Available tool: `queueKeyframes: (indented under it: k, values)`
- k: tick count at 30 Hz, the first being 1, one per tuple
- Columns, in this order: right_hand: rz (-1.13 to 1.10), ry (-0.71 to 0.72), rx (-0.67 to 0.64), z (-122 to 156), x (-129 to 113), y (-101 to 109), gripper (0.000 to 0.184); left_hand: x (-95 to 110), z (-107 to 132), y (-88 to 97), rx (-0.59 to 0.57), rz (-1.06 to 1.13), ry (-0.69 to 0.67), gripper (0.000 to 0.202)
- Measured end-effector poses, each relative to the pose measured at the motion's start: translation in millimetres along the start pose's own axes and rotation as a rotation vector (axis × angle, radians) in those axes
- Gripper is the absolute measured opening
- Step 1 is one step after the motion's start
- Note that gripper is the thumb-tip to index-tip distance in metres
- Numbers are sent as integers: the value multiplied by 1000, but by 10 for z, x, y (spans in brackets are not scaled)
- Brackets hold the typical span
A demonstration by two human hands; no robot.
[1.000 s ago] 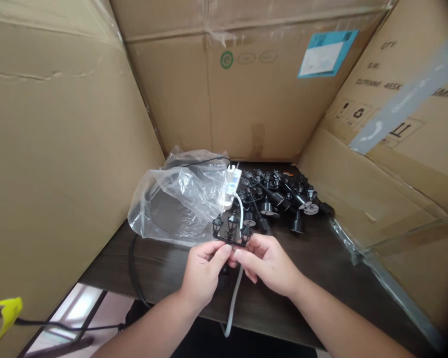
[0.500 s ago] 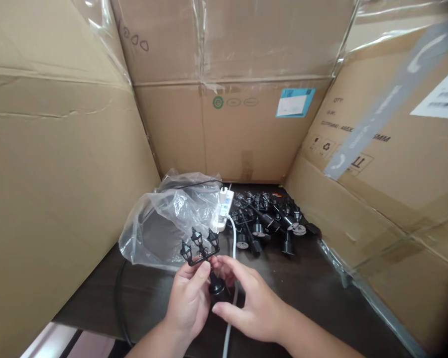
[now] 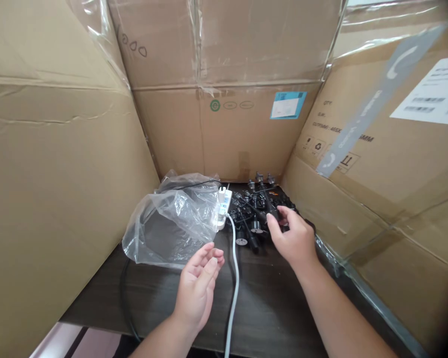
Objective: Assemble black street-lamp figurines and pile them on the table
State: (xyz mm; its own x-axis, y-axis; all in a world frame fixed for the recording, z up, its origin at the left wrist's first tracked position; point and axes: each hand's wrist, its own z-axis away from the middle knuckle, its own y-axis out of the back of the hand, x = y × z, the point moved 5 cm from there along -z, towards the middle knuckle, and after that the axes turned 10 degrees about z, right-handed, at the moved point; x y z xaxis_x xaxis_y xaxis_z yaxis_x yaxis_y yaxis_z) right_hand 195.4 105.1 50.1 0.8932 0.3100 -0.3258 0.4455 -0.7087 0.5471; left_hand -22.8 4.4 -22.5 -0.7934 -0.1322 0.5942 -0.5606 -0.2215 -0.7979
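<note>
A person's right hand (image 3: 291,238) pinches a black miniature lamp post (image 3: 273,213) at the edge of a heap of matching lamp posts (image 3: 252,214), fingers curled narrowly around its stem. The left hand (image 3: 197,288), empty and half open with palm up, sits in front of the heap. Just left of the heap stands a white power strip (image 3: 224,206) with a plug in it, its white cable (image 3: 234,283) running forward past the heap. A clear plastic bag (image 3: 169,223) lies farther left of the heap. All rest on a dark tabletop (image 3: 269,318), walled behind and on both sides by cardboard boxes (image 3: 239,134).
</note>
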Motion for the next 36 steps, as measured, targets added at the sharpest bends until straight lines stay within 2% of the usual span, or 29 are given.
queueKeyframes:
  k: [3, 7, 10, 13, 16, 19, 21, 23, 24, 26, 29, 32, 36]
  values:
    - [192, -6, -55, -124, 163, -114, 37, 1, 7, 2, -10, -21, 0, 34]
    - [352, 10, -144, -155, 198, -236, 40, 6, 10, 19, -25, -65, -15, 27]
    - [398, 25, -116, -130, 206, -265, 41, -4, 8, 71, -23, -126, -41, 25]
    - [384, 58, -49, -90, 266, -260, 43, 52, -2, 137, -48, -284, -108, 23]
    - [328, 102, 23, -50, 348, -222, 44, 305, -44, 186, -90, -506, -221, 23]
    - [247, 166, 98, -30, 354, -135, 46, 770, -163, 198, -136, -780, -374, 22]
    - [183, 200, 143, -29, 299, -53, 43, 1062, -325, 190, -217, -1073, -449, 25]
    - [124, 219, 163, -34, 218, 21, 39, 1225, -581, 236, -290, -1424, -426, 26]
    - [103, 225, 166, -36, 175, 50, 37, 1278, -732, 285, -296, -1486, -399, 21]
    - [76, 232, 169, -33, 107, 85, 36, 1317, -1046, 377, -266, -1555, -371, 17]
    - [54, 234, 169, -17, 69, 86, 35, 1226, -1459, 404, -247, -1621, -355, 31]
    - [38, 241, 167, -3, 80, 61, 32, 1102, -1756, 259, -268, -1640, -352, 33]
    - [47, 229, 172, -7, 108, 50, 32, 1059, -1983, -43, -271, -1583, -432, 33]
